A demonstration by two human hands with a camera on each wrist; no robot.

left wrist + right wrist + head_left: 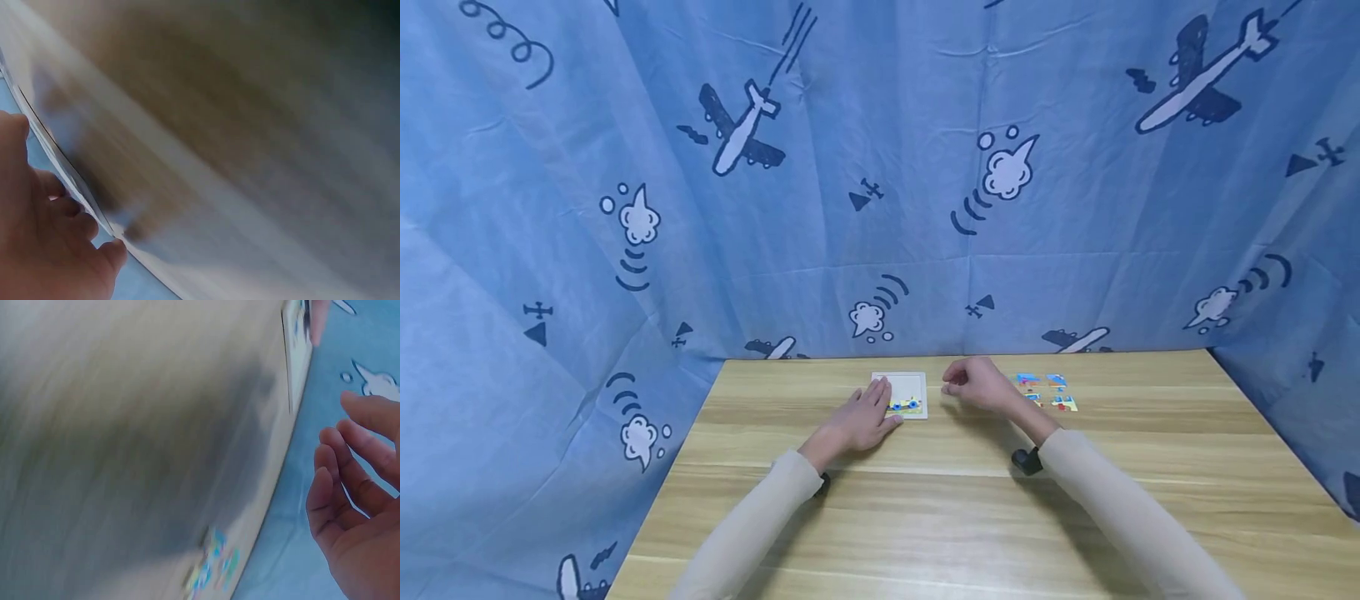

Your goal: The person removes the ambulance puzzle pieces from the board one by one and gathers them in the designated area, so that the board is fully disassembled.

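Note:
A small white puzzle tray (912,385) lies near the table's back edge, with yellow and blue puzzle pieces (907,406) along its bottom. My left hand (863,418) rests on the tray's left side, fingers stretched over it and covering that part. To the right of the tray, my right hand (976,383) hovers above the table. In the right wrist view its fingers are loosely bent, the thumb apart from them, and nothing shows between. Several loose colourful puzzle pieces (1057,382) lie farther right, some partly behind the right forearm.
The wooden table (925,517) ends against a blue curtain (880,208) printed with planes and clouds. More curtain hangs at the left and right sides. Dark wrist devices (1027,461) sit below both sleeves.

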